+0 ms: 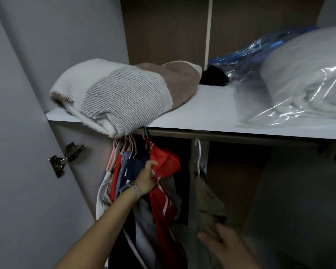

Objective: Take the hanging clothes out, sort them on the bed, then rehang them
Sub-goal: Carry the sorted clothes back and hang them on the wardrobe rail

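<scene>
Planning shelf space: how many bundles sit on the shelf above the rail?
3: a folded knit blanket at the left, a blue plastic bag behind, a bagged grey blanket at the right. More may be hidden.

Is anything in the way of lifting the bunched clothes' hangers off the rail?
Yes. The folded knit blanket overhangs the shelf edge and droops over the hanger hooks on the rail. The left hand already grips the red garment.

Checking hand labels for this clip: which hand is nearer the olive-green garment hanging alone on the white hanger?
Right. The right hand touches the olive-green garment's lower edge; the left hand is off to its left, gripping the bunched red garment.
</scene>
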Demonstrator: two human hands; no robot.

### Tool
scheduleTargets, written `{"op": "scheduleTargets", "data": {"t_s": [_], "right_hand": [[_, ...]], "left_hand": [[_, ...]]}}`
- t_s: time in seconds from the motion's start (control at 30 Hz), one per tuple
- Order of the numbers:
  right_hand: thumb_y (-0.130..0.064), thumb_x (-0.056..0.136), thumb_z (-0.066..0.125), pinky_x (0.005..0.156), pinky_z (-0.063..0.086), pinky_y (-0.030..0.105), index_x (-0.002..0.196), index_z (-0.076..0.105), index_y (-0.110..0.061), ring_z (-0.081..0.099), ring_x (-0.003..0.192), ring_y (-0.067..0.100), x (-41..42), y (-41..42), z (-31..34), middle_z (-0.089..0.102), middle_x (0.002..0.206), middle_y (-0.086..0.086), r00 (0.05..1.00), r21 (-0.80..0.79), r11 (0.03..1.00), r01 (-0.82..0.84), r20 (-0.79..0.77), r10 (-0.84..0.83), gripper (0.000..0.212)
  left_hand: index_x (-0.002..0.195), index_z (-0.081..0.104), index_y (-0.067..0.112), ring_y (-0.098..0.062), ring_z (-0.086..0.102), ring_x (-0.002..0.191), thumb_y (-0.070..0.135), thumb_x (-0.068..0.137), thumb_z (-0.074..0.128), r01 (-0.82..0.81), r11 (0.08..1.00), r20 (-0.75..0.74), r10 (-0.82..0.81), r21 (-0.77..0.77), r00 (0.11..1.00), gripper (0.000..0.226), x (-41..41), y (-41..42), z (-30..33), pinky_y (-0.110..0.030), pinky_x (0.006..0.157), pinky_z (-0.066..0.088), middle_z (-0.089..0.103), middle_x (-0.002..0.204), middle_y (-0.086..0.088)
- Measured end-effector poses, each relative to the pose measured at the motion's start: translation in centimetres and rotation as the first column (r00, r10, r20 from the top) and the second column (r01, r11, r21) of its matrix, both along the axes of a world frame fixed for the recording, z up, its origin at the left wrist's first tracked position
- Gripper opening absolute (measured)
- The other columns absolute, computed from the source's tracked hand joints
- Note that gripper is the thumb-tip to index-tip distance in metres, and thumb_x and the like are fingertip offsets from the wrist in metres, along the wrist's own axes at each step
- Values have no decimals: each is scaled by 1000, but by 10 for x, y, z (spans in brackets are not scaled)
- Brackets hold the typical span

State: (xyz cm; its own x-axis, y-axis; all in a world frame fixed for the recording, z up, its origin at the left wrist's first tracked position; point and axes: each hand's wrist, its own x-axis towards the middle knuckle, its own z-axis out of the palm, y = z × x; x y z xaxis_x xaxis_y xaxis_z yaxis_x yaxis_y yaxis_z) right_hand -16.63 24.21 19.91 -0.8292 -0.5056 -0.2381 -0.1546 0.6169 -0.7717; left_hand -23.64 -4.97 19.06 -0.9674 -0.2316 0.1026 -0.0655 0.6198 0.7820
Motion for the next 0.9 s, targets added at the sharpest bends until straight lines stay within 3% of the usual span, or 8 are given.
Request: {"op": "scheduleTargets", "data": {"t_s": [0.07, 0.17, 0.27, 0.37, 0.5, 0.6, 0.77, 0.9], "right_hand": [[-39, 88, 60, 65, 40, 25, 79, 61, -8, 59, 72, 16, -13, -36, 8, 57, 70, 6, 996, -96, 994, 43, -77, -51, 32], [-39, 91, 54, 57, 37, 20, 65, 51, -21, 50, 57, 8, -46, -96, 14, 49, 59, -6, 990, -139, 989, 44, -123, -62, 33], [-43, 98, 37, 68, 40, 24, 62, 48, -22, 55, 68, 14, -88, -160, 8, 57, 68, 1, 982, -48, 999, 15, -190, -24, 43], [-32, 101, 30, 85, 41, 29, 67, 46, -21, 54, 93, 23, -118, -191, -28, 57, 86, 5, 989, -3, 991, 133, -69, -132, 38], [-34, 100, 30, 84, 44, 26, 82, 53, -19, 51, 81, 12, -108, -191, -47, 55, 86, 1, 997, 13, 998, 69, -32, -68, 32], [-46, 93, 41, 84, 44, 23, 122, 49, -19, 55, 102, 15, -91, -162, -51, 58, 114, 2, 999, 15, 1000, -5, -31, 6, 40], [-27, 91, 55, 67, 42, 10, 73, 58, -25, 54, 71, -2, -54, -60, -56, 59, 74, -13, 970, -6, 970, 243, -29, -243, 18], [-29, 86, 60, 69, 42, 5, 84, 64, -27, 63, 80, -1, 13, 30, -56, 69, 85, -13, 801, 14, 805, 593, -111, -588, 5]], "left_hand": [[114, 35, 23, -18, 62, 83, -12, 78, 52, 1, 996, -54, 3, 85, 999, 54, 28, 2, -5, -33, 70, 54, 59, 96, -5], [105, 40, 26, -13, 54, 82, -16, 81, 47, -101, 968, -28, 110, 231, 994, 49, 68, 2, -11, -18, 64, 47, 52, 97, -3], [95, 46, 27, -11, 54, 80, -10, 85, 48, -177, 939, -43, 198, 296, 979, 39, 95, -1, -12, -15, 66, 45, 55, 99, -6], [93, 49, 24, -11, 57, 87, -9, 87, 47, -190, 931, -49, 215, 311, 975, 34, 112, -9, -4, -14, 70, 47, 58, 100, -2], [91, 54, 23, -15, 61, 82, -13, 86, 45, -146, 942, -94, 182, 304, 979, 37, 116, -25, 5, -7, 63, 44, 62, 93, 2], [88, 55, 18, -5, 60, 74, -13, 84, 47, -46, 960, -102, 77, 277, 992, 32, 101, -21, 9, -10, 70, 46, 63, 87, -2], [92, 56, 20, -2, 60, 83, -1, 89, 48, 253, 948, 39, -265, 194, 963, 23, 51, 21, -1, -11, 74, 45, 62, 91, 3], [92, 55, 20, -12, 57, 91, 6, 92, 46, 463, 873, 145, -483, 153, 863, 17, 24, 91, -18, -12, 71, 42, 56, 90, 11]]}}
